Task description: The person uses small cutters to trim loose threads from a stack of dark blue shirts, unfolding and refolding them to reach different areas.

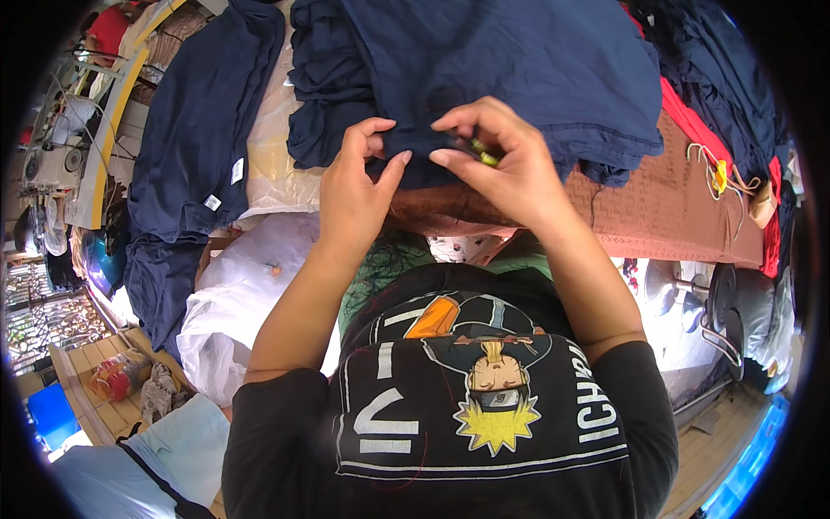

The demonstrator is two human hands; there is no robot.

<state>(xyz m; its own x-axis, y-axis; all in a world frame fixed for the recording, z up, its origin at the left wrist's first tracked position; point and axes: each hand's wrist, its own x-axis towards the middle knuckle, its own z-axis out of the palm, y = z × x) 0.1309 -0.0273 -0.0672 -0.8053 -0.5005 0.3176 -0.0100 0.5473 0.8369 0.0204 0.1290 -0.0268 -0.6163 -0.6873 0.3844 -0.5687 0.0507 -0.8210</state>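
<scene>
A stack of navy blue garments (510, 69) lies spread on the table in front of me. My left hand (356, 177) is at its near edge, thumb and fingers curled around a bit of the navy cloth. Opposite it, my right hand (506, 160) has its thumb and forefinger close to the same cloth. Tucked in the right palm is a small black and yellow-green tool (486, 156), apparently thread snips, blurred and partly hidden by the fingers. A narrow strip of the cloth runs between the two hands.
Brown patterned cloth (631, 212) covers the table. More navy garments (199, 130) hang at left beside a white plastic bag (251, 303). Red fabric (692, 121) and a yellow item on strings (719, 176) lie at right. A sewing machine (65, 156) stands far left; a fan (674, 290) lower right.
</scene>
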